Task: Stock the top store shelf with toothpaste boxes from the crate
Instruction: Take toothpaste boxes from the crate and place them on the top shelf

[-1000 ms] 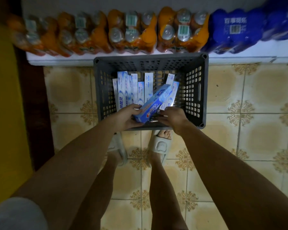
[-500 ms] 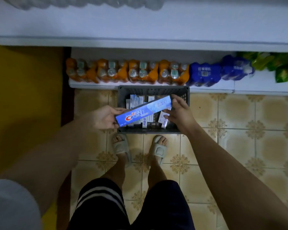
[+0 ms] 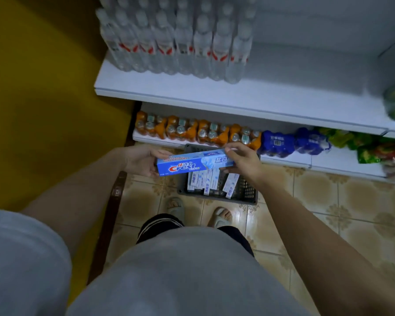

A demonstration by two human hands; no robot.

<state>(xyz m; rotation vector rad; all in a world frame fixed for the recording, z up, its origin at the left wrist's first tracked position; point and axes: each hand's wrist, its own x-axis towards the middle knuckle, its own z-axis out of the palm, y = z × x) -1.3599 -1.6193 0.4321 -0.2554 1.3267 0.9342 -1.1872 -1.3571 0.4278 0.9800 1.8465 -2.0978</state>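
From the head camera, we hold a blue toothpaste box (image 3: 193, 164) level above the crate (image 3: 249, 192), at 12 o'clock from our feet: left hand (image 3: 141, 161) fingers cup one end, right hand (image 3: 243, 159) fingers pinch the other.

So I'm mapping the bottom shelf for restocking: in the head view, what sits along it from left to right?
Orange shrink-wrapped drink bottle packs → blue shrink-wrapped bottle packs → green snack bags. In front, both hands hold a blue toothpaste box over the grey plastic crate.
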